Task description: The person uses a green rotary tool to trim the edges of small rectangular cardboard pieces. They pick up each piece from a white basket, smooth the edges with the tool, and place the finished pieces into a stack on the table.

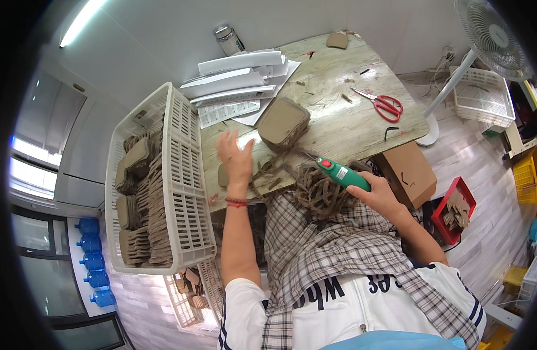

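My right hand (pixel 378 194) grips a green handheld tool (pixel 343 174) with a red button and a thin pointed metal tip. The tip points up and left, near the base of a stack of brown fabric pads (pixel 284 121) with rounded corners. My left hand (pixel 235 158) is raised over the table's near left part, its fingers spread and holding nothing. Beside its wrist a small brown piece (pixel 223 175) lies partly hidden. A tangle of brown fabric strips (pixel 322 191) hangs over the table's front edge onto my checked apron (pixel 315 256).
To the left stands a white plastic crate (pixel 187 169) filled with stacked brown pads. Papers (pixel 239 81) and a flask (pixel 227 39) are at the back. Red-handled scissors (pixel 386 107) lie on the right side of the table (pixel 338 125), near a cardboard box (pixel 405 175), a red tray (pixel 462 191) and a fan (pixel 491 36).
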### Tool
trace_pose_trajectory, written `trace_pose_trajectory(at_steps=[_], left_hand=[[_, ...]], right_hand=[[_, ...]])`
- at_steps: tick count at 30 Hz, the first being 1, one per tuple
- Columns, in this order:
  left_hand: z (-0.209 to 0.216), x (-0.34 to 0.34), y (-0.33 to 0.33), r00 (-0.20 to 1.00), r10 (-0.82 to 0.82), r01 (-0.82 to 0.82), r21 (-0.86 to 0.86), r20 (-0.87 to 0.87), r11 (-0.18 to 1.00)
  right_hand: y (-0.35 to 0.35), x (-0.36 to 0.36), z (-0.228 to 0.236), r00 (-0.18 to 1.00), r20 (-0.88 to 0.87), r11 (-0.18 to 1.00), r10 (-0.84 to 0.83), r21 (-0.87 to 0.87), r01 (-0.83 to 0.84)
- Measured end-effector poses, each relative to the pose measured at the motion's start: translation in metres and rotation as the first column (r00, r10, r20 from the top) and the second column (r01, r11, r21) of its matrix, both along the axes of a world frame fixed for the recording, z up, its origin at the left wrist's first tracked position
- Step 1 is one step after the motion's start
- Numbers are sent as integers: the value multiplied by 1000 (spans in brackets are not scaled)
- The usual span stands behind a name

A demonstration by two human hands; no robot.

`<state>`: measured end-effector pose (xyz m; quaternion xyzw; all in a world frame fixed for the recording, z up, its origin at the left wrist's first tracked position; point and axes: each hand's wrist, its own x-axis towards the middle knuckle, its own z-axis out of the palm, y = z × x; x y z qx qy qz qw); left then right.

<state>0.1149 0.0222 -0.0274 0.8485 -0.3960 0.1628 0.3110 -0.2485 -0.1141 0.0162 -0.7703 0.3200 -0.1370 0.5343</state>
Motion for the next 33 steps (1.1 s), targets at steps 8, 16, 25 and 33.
trace_pose_trajectory(at_steps=[8,16,25,33], left_hand=[[22,-33,-58,994,-105,105,-1,23,994],[50,-66,-52,701,-415,-40,-613,-580,789],[65,-140,-58,310,-833,-513,-818,-459,260],[69,-154,-63,296,-850,-567,-797,-436,211]], right_hand=[[2,-11,-1,997,28,996,-68,56,66],[0,-12,1,989,114,996,-90,16,88],[18,2,33,971,221,996,-94,14,93],[24,1,41,963,242,992,-117,66,104]])
